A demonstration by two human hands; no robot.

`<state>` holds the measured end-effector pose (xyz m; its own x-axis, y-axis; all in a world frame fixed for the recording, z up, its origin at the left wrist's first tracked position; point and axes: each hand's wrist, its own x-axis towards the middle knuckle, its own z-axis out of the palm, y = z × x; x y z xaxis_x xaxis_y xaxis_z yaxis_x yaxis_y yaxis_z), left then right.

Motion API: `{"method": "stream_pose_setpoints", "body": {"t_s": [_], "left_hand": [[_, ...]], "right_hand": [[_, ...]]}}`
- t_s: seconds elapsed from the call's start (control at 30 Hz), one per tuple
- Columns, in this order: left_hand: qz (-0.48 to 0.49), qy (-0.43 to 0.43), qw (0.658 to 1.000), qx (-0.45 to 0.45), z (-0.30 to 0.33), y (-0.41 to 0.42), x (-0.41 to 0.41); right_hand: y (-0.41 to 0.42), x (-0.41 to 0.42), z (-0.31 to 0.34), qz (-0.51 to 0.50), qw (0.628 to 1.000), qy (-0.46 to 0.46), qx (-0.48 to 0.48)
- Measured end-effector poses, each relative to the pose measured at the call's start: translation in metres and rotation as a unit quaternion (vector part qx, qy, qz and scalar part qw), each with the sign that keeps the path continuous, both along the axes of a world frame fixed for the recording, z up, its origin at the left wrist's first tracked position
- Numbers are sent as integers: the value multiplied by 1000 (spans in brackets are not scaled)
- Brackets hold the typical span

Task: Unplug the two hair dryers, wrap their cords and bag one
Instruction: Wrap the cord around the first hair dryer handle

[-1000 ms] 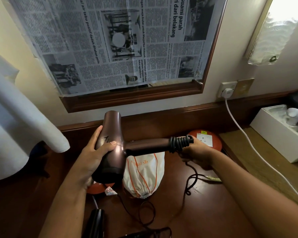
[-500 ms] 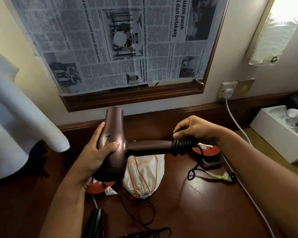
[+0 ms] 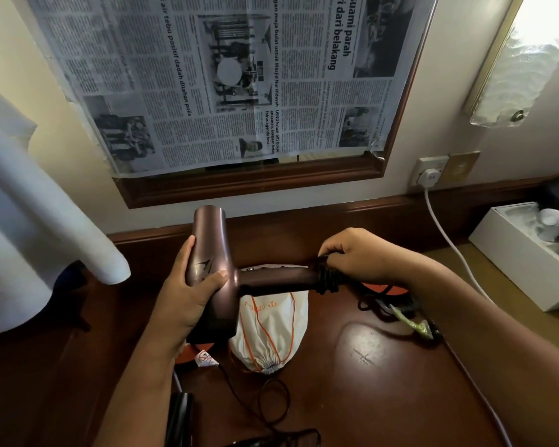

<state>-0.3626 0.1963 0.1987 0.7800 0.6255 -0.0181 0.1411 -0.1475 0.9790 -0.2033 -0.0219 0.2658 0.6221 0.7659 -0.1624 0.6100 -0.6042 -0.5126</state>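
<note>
Fingers, left: your left hand (image 3: 191,296) grasps the barrel of the brown hair dryer (image 3: 213,272), with the thumb laid across the barrel near the handle joint and the other fingers curled behind it.
Fingers, right: your right hand (image 3: 357,256) is bent over the end of the handle, and its fingertips (image 3: 325,253) pinch the black cord (image 3: 328,279).
White cloth: at the far left a white rolled cloth (image 3: 46,214) hangs over the desk edge.
Hair dryer: you hold it in the air above the desk (image 3: 384,398); the barrel points toward the wall and the handle lies level, pointing to the right.
Second dryer: a dark one (image 3: 178,421) lies at the bottom edge, under your left forearm, only partly in view.
Bag: a white drawstring bag (image 3: 268,330) with orange strings lies on the desk just below the handle, its gathered mouth toward you.
Cord: several turns are already wound around the handle end; the loose rest drops to the desk at the right, where it ends near a green tie (image 3: 409,322). The plug itself I cannot make out clearly.
Loose wire: a thin black wire (image 3: 271,401) makes loops on the desk near the bag mouth.
Wall: a newspaper (image 3: 226,79) covers the framed mirror.
Socket: at the right a white plug (image 3: 431,179) sits in the wall socket, and its white cable (image 3: 449,250) runs down over the desk.
Box: a white box (image 3: 523,262) stands at the far right.
</note>
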Motion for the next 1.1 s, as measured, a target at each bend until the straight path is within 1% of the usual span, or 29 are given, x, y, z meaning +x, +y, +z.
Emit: {"method": "stream_pose_setpoints", "body": {"t_s": [0.17, 0.3, 0.4, 0.5, 0.63, 0.7, 0.77, 0.83, 0.9, 1.03, 1.1], "left_hand": [[39, -15, 999, 2, -8, -2, -1], [62, -24, 998, 1, -11, -3, -3], [81, -26, 996, 7, -10, -6, -3], [89, -29, 996, -4, -10, -10, -3], [99, -45, 993, -36, -11, -14, -2], [105, -51, 992, -46, -11, -14, 0], [111, -60, 990, -58, -10, -14, 1], [110, -62, 989, -71, -10, -14, 1], [109, -60, 989, -84, -13, -14, 1], [119, -54, 986, -107, -17, -12, -1], [119, -52, 986, -109, -17, -11, -1]], "right_hand": [[-3, -19, -7, -41, 999, 32, 11], [-4, -31, -23, -112, 983, 98, 107], [-3, -45, -35, -156, 961, 143, 180], [-4, -53, -51, -197, 942, 169, 214], [-5, -57, -66, -200, 935, 162, 242], [-4, -62, -75, -188, 920, 208, 274], [-3, -68, -85, -175, 893, 269, 316], [-3, -70, -92, -174, 874, 296, 342], [-3, -69, -94, -178, 881, 290, 330], [-3, -68, -98, -168, 918, 258, 249], [-2, -68, -102, -172, 919, 262, 240]]}}
